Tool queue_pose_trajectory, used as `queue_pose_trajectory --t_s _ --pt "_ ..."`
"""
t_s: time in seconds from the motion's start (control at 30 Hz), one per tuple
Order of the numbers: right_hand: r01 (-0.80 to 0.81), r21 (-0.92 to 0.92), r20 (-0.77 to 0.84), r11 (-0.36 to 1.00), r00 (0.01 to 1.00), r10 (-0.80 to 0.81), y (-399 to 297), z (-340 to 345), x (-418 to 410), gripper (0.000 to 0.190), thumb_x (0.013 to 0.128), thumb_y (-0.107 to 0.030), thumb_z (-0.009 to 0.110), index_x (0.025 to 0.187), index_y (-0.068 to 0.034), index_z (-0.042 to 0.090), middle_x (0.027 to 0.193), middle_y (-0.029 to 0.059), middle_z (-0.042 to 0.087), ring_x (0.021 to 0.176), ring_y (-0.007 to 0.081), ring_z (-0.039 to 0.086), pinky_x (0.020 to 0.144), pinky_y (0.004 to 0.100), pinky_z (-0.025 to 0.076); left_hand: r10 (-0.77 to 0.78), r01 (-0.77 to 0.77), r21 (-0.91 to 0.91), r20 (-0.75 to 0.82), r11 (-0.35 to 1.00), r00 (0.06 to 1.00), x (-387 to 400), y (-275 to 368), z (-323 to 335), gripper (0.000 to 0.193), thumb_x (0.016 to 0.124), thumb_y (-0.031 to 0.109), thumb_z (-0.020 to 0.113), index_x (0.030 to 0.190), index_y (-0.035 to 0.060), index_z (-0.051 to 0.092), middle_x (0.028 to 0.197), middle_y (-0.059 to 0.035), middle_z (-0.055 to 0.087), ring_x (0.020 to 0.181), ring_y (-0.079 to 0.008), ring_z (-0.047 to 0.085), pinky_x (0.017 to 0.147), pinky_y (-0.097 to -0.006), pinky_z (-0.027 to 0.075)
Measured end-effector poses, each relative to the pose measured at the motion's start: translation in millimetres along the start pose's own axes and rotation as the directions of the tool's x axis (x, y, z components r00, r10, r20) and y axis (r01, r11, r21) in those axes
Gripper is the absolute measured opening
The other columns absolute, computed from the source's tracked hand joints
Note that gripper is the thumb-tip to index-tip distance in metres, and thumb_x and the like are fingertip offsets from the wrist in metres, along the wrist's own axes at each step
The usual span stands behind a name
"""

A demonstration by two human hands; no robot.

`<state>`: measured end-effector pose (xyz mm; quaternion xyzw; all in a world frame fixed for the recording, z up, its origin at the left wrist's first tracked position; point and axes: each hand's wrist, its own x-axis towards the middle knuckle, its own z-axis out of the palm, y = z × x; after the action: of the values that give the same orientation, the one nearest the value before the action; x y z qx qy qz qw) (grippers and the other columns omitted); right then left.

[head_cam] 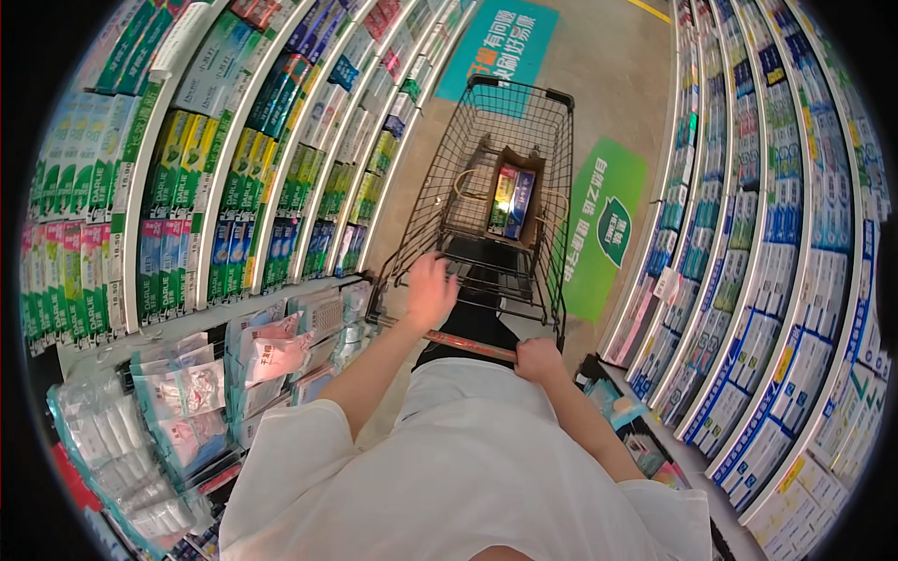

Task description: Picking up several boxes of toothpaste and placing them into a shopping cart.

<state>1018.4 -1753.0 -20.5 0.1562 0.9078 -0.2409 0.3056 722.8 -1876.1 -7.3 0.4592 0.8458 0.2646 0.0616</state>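
My right hand (539, 359) is closed around the right end of the shopping cart's handle bar (477, 346). Above the bar's left part, my left hand (430, 293) holds nothing, its fingers apart and slightly blurred. The black wire shopping cart (519, 88) stands in front of me. Inside it is an upright brown paper bag (534, 175) with looped handles. Two boxes show in the bag's opening: a green and yellow box (502, 203) and, beside it, a dark blue box (520, 205).
Shelves of toothpaste boxes (165, 266) line the left side, with hanging packets (186, 393) near my left arm. More shelves of boxed goods (765, 336) curve along the right. A teal floor sticker (519, 35) and a green one (596, 231) lie around the cart.
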Motion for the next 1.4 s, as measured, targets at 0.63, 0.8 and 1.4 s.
queue_pose_trajectory --t_s 0.63,0.8,1.4 --pt "0.037 0.121 0.137 0.992 0.989 -0.053 -32.8 55.7 -29.2 0.025 0.095 -0.018 0.056 0.101 -0.001 0.074 0.100 0.0168 0.077 0.096 0.0333 0.076 0.079 0.0475 0.063 -0.682 0.669 0.296 0.588 0.681 0.434 121.1 -44.0 339.6 0.081 0.093 0.028 0.078 0.151 -0.0114 0.039 0.151 -0.0332 0.052 0.139 -0.0448 0.057 0.116 -0.0475 0.049" --pt "0.090 0.119 0.030 0.989 0.995 -0.094 -28.2 68.4 -27.8 0.021 0.089 -0.022 0.062 0.094 -0.004 0.071 0.091 0.0128 0.075 0.086 0.0292 0.075 0.067 0.0450 0.062 -0.757 0.760 0.281 0.525 0.585 0.389 119.8 -67.2 382.7 0.075 0.093 0.026 0.079 0.147 -0.0083 0.039 0.149 -0.0327 0.054 0.138 -0.0444 0.057 0.116 -0.0498 0.048" --pt "0.014 0.112 0.029 0.994 0.999 -0.017 -17.2 27.8 -14.3 0.025 0.079 -0.023 0.068 0.095 -0.006 0.076 0.093 0.0137 0.078 0.090 0.0317 0.077 0.076 0.0475 0.062 -0.545 0.602 0.043 0.480 0.797 0.687 151.6 -6.4 218.7 0.072 0.091 0.048 0.077 0.129 -0.0056 0.047 0.115 -0.0312 0.074 0.109 -0.0481 0.072 0.094 -0.0557 0.057"
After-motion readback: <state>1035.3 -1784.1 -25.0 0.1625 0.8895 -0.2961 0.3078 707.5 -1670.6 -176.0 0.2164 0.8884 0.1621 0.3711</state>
